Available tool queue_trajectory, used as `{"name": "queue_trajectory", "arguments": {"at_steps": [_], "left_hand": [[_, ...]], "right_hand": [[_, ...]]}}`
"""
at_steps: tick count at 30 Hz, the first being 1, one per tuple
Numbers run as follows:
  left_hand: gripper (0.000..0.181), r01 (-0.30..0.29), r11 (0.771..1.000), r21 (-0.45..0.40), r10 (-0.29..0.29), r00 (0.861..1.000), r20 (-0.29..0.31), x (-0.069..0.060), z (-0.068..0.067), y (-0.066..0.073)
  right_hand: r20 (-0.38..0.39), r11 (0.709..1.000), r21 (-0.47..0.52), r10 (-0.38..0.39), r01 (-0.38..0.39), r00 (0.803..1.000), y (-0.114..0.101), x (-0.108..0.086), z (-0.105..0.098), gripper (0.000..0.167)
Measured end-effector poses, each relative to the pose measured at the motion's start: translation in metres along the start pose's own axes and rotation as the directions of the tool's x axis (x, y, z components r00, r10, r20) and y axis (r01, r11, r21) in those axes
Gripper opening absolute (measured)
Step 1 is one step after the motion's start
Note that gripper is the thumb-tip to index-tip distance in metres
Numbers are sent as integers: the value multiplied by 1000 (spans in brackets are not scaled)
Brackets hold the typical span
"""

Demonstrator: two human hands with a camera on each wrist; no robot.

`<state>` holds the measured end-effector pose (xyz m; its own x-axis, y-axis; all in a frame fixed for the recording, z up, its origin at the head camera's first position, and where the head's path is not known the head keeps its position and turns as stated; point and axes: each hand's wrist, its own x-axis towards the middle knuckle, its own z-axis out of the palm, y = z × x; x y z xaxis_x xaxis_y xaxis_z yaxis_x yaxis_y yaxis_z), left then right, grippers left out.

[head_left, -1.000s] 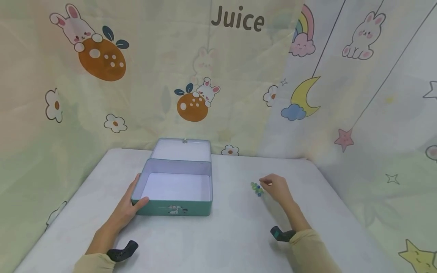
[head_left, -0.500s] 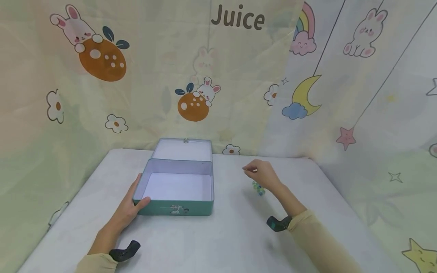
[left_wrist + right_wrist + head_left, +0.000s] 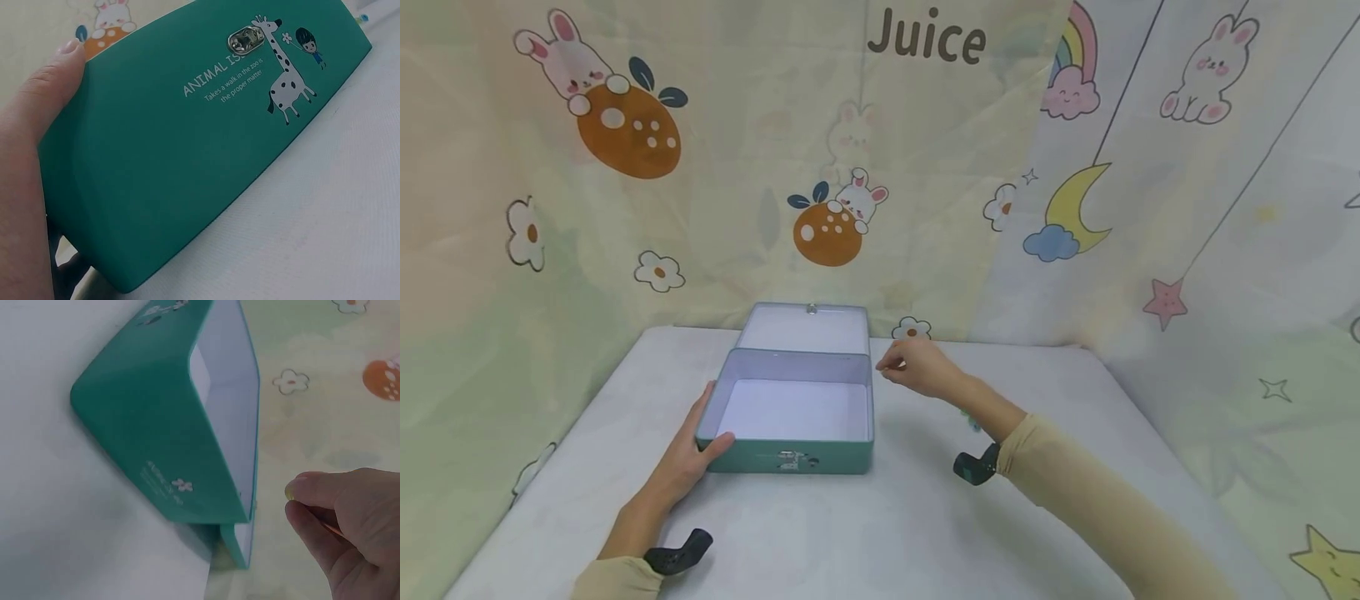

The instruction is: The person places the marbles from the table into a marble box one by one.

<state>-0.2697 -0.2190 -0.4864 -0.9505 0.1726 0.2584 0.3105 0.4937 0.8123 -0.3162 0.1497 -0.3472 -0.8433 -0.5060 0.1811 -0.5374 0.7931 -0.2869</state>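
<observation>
A green tin box [image 3: 752, 457] with a pale inside stands on the table, its hinged lid [image 3: 805, 329] folded back behind it. My left hand [image 3: 681, 462] holds the box at its front left corner, thumb on the front edge and fingers along the left side. In the left wrist view, the box front [image 3: 156, 169] shows a giraffe print and a metal clasp. My right hand [image 3: 925, 369] is raised just right of the box's rear right corner. Between its thumb and forefinger it pinches a small yellow-green marble [image 3: 289, 495], mostly hidden by the fingertips.
A few blue and green marbles [image 3: 973, 422] lie on the white table [image 3: 850, 533] to the right, partly hidden behind my right forearm. A printed cloth [image 3: 722, 167] hangs behind and beside the table.
My right hand has lifted away from the marble cluster and moved left to beside the box, pinching a marble. My left hand keeps its hold on the box.
</observation>
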Motion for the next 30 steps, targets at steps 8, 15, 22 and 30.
{"name": "queue_trajectory", "arguments": {"at_steps": [8, 15, 22, 30], "left_hand": [[92, 5, 1000, -10, -4, 1000, 5, -2, 2, -3], [92, 10, 1000, -8, -10, 1000, 2, 0, 2, -3], [92, -6, 1000, -8, 6, 1000, -2, 6, 2, -2], [92, 3, 1000, -15, -3, 1000, -2, 0, 1, -2]], "right_hand": [[170, 990, 52, -140, 133, 975, -22, 33, 10, 16], [260, 979, 36, -202, 199, 944, -27, 60, 21, 16], [312, 978, 57, -208, 200, 927, -32, 84, 32, 14], [399, 973, 85, -229, 213, 888, -33, 103, 53, 14]]}}
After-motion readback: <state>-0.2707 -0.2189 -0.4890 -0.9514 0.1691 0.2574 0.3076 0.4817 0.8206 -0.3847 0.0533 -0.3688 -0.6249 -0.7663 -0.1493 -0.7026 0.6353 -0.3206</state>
